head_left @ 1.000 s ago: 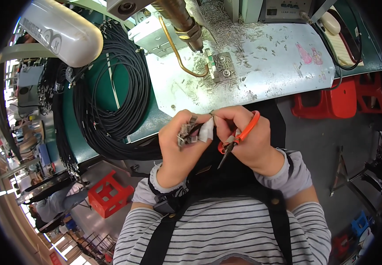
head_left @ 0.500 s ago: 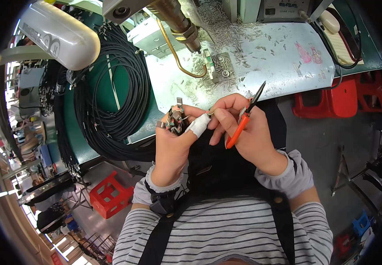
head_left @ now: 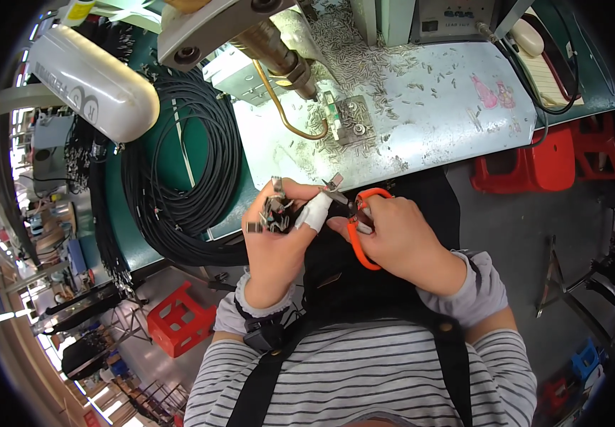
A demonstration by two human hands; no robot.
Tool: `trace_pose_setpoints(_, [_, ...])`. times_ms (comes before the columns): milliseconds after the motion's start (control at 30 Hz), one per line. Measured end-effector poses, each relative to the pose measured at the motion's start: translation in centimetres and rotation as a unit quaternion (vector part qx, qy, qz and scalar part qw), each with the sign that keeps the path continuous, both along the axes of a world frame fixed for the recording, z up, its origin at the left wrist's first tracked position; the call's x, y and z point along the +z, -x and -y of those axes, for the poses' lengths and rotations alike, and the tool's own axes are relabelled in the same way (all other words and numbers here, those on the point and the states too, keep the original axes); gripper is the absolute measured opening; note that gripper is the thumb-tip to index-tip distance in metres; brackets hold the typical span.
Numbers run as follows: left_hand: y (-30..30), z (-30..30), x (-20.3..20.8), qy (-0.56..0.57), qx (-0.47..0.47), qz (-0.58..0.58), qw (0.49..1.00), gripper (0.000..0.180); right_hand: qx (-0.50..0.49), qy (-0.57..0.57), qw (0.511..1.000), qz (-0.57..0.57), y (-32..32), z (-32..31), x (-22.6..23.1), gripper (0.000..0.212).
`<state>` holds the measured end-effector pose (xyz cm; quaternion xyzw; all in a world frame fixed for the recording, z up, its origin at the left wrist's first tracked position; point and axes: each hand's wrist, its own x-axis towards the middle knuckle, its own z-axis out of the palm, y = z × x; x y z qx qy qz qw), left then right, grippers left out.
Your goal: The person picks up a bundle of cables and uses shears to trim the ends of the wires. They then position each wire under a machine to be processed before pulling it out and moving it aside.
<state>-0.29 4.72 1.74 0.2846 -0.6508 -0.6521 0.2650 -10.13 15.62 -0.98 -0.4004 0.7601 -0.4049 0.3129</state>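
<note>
My left hand (head_left: 272,249) is closed around a bunch of small metal connectors with short wires (head_left: 277,215). White tape (head_left: 314,212) wraps its thumb. Between that thumb and the forefinger, a single metal connector (head_left: 334,182) is pinched, its end sticking up past the fingertips. In my right hand (head_left: 408,231) are pliers with orange handles (head_left: 356,242), fingers wrapped round the grips. The dark jaws point left and reach the pinched connector's lower part. Whether the jaws have closed on a wire there is too small to tell.
Just beyond my hands stands a bench press (head_left: 286,67) with a small metal die block (head_left: 350,121). Many small metal pieces (head_left: 371,67) are strewn over the white plate (head_left: 435,135). Coiled black cables (head_left: 179,185) lie left, below a white cylindrical tank (head_left: 97,85). Red stools (head_left: 528,167) stand at right.
The pliers swung from pointing up and away, tucked in my right hand, to pointing left at my left fingertips. My right fingers left the pinch; a connector now shows upright at my left thumb.
</note>
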Motion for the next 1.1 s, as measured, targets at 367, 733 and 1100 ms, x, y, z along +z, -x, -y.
trace_pose_setpoints(367, [4.8, 5.6, -0.9, -0.282, -0.046, 0.029, 0.958, 0.009, -0.181, 0.105, 0.939, 0.273, 3.2, 2.4, 0.8, 0.022])
trace_pose_setpoints(733, [5.4, 7.0, -0.3, -0.256, -0.094, 0.074, 0.959, 0.016, -0.112, 0.119, 0.955, 0.248, 6.3, 5.5, 0.8, 0.018])
trace_pose_setpoints(1100, [5.3, 6.7, -0.5, -0.241, -0.073, 0.068, 0.965, 0.018, -0.118, 0.143, 0.95, 0.249, 5.9, 5.5, 0.2, 0.014])
